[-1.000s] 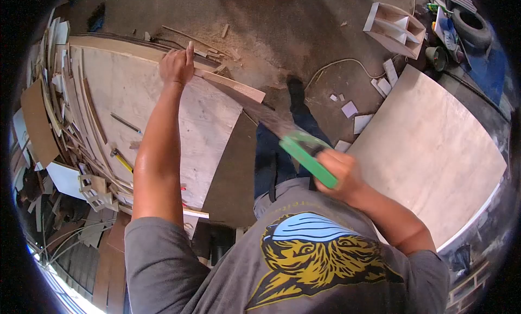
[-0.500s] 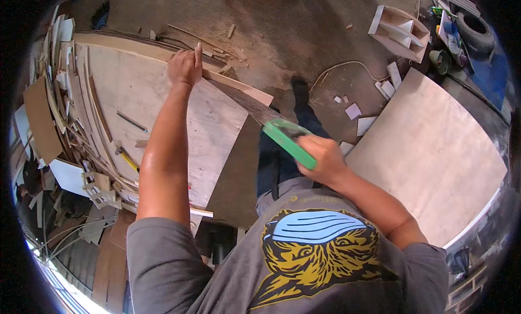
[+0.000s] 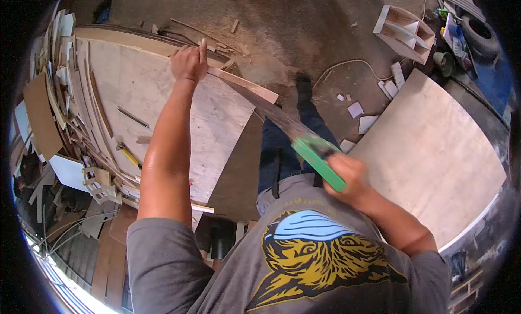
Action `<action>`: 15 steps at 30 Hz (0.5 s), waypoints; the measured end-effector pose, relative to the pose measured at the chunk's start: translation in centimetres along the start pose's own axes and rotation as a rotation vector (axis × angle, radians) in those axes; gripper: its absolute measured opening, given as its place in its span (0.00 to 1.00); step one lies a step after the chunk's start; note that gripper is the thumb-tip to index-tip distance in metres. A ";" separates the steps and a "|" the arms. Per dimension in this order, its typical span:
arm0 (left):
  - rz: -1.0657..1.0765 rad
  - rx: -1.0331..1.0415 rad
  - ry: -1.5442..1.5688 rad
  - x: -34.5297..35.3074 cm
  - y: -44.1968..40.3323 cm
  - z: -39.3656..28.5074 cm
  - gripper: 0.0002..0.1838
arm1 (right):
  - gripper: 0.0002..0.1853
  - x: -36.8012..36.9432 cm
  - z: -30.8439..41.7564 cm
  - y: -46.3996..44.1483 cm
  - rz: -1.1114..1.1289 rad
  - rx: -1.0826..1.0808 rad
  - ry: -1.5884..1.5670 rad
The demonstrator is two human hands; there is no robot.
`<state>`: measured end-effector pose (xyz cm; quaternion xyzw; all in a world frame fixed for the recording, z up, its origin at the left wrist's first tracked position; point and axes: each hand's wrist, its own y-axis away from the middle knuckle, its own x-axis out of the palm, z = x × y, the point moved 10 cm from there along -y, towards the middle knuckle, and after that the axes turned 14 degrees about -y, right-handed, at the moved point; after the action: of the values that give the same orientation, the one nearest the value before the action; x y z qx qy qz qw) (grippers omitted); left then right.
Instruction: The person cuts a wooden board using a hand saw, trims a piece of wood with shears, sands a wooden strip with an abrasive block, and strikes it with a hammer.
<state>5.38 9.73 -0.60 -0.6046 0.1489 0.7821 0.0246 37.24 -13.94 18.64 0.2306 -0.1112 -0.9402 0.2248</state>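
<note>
While the right hand is curled tightly round the green handle of a saw, close to the body, the tool's long axis slants forward and left, towards the left hand. The right hand is thus the nearer one, with the handle inside its fingers; the blade points away from them and meets a pale wooden sheet, its far part just to the right of the left hand. It runs along the near side of a narrow strip on the sheet's far edge. The left fingers rest over that edge, thumb up; whether they also grip underneath cannot be told. A hammer lies left of the left forearm
</note>
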 end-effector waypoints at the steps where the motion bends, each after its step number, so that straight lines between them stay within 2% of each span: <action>1: -0.018 0.002 0.010 0.0 0.3 -0.1 0.32 | 0.11 1.1 0.2 -1.2 0.002 -0.005 0.003; 4: -0.009 -0.015 0.002 -0.2 0.2 0.5 0.32 | 0.12 2.6 -0.4 -4.5 -0.058 -0.057 -0.072; 8: -0.038 -0.007 0.015 -0.3 0.4 0.4 0.31 | 0.12 -1.4 0.0 2.5 -0.022 -0.005 -0.028; 11: 0.006 -0.007 0.011 -0.1 0.2 0.1 0.31 | 0.12 1.3 -0.7 -1.0 0.009 -0.039 0.002; 13: 0.007 -0.008 0.009 0.1 0.4 0.1 0.31 | 0.11 3.3 -1.6 -4.2 -0.046 -0.072 -0.069; 15: 0.018 -0.005 0.004 0.1 0.4 0.2 0.31 | 0.11 1.7 -1.4 -2.8 -0.059 -0.060 -0.087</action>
<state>5.05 9.43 -0.61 -0.6049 0.1523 0.7814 0.0160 35.50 -12.46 15.87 0.1856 -0.0856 -0.9585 0.1985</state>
